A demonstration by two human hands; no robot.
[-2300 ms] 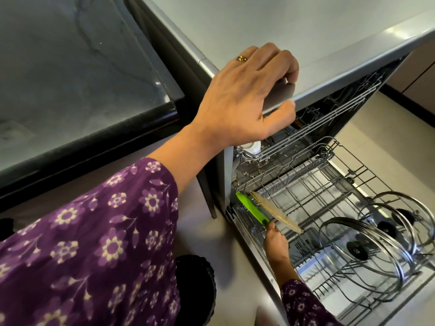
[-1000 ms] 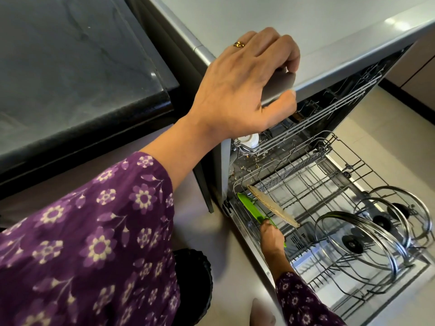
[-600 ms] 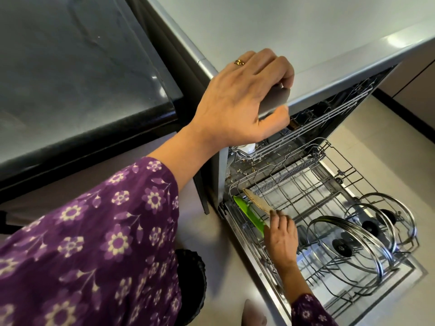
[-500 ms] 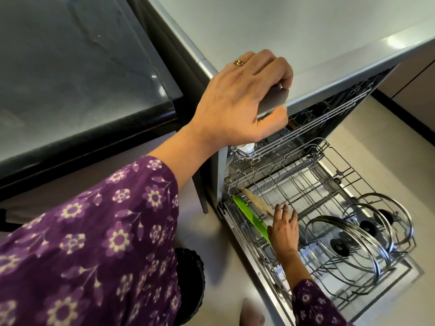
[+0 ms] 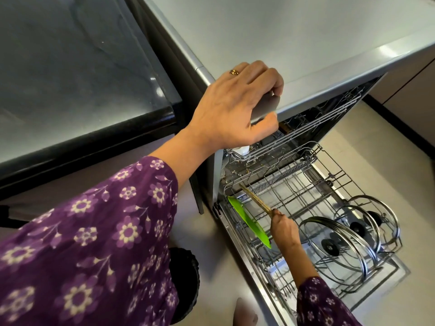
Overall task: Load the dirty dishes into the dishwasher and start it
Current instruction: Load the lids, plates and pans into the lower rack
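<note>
Grey dishwasher (image 5: 306, 43) fills upper right, left hand (image 5: 235, 107) curled over its edge; lower centre, right hand (image 5: 283, 228) pinches a wooden board (image 5: 255, 200) in the rack (image 5: 342, 171); lids (image 5: 329, 247) loaded; not yet started.

Grips: two, left grip (image 5: 235, 107) and right grip (image 5: 284, 231).
Dishwasher (image 5: 282, 31): one, top edge clasped by the left grip.
Boards: two, a wooden board (image 5: 255, 198) pinched in the right grip, a green board (image 5: 249, 222) just left of it.
Glass lids (image 5: 329, 247): three, just right of the right grip.
Ring (image 5: 234, 72): one, on the left grip.
</note>
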